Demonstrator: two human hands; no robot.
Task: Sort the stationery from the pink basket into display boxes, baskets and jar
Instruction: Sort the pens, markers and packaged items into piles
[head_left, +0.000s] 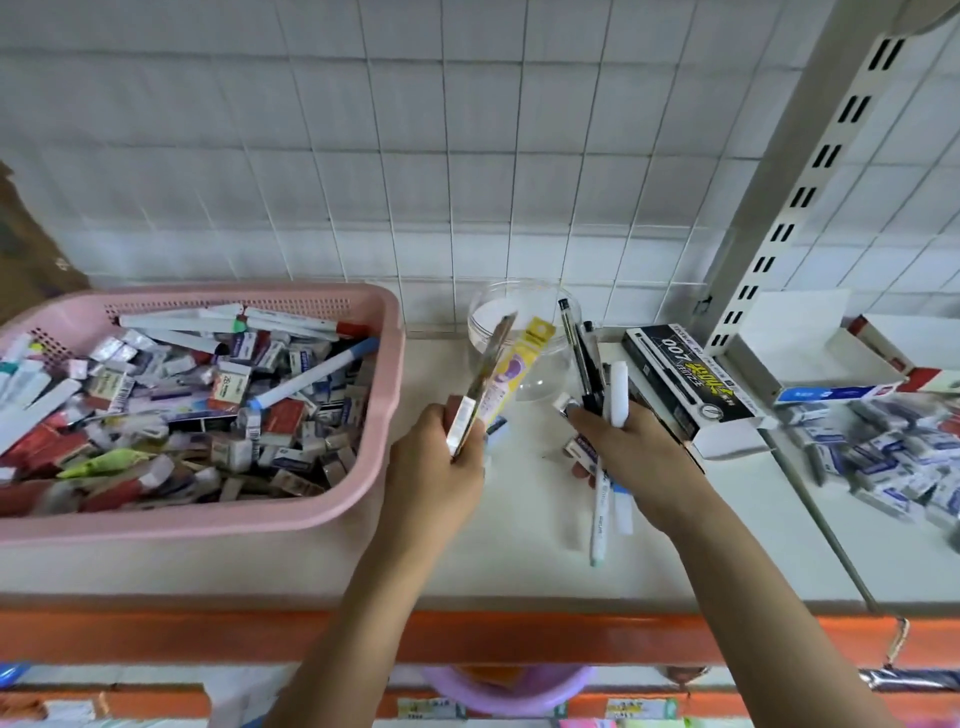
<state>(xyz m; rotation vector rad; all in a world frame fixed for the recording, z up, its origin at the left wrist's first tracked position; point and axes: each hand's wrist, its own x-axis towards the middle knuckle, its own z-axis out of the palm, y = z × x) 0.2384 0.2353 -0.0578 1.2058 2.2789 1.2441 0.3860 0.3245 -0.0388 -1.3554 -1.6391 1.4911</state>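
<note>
The pink basket (363, 493) stands at the left of the shelf, heaped with small eraser boxes and several white markers. My left hand (436, 457) grips two flat packets (493, 379), one yellow, pointing up toward the clear jar (519, 317) at the back. To the right, my right hand (623, 447) holds a bunch of pens and markers (589, 364); black pens stick up, white ones hang below. A black display box (685, 379) lies open beside that hand.
A white open box (810, 358) and a red-and-white box (914, 348) sit behind the slotted shelf upright (810, 192). A pile of small blue-and-white eraser boxes (893, 462) covers the right shelf. The orange shelf edge (467, 634) runs along the front.
</note>
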